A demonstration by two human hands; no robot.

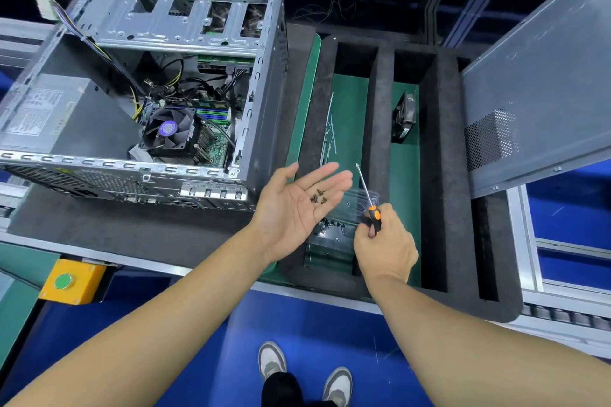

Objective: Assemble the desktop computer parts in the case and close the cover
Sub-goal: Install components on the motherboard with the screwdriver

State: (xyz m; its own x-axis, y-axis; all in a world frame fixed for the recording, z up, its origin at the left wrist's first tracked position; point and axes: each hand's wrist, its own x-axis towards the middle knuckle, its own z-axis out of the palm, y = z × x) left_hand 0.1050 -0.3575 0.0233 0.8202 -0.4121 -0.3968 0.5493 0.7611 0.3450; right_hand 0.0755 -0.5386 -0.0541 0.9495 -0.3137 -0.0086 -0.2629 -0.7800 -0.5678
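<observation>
A: Light falls bright and even from overhead; the computer case [145,86] shows pale sheen on its metal frame, no harsh glare.

B: Shadows?

A: Soft ones inside the case, and deep ones in the foam slots to its right. Behind the case the background goes nearly black.

B: Sharpness?

A: Crisp around the case. Wide-angle distortion bends straight edges far from it, and the forearms stretch toward the lower corners.

Head-worn view, steeply downward, close.

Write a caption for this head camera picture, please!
Left hand cups small screws while right hand grips a screwdriver beside the open computer case.
</observation>
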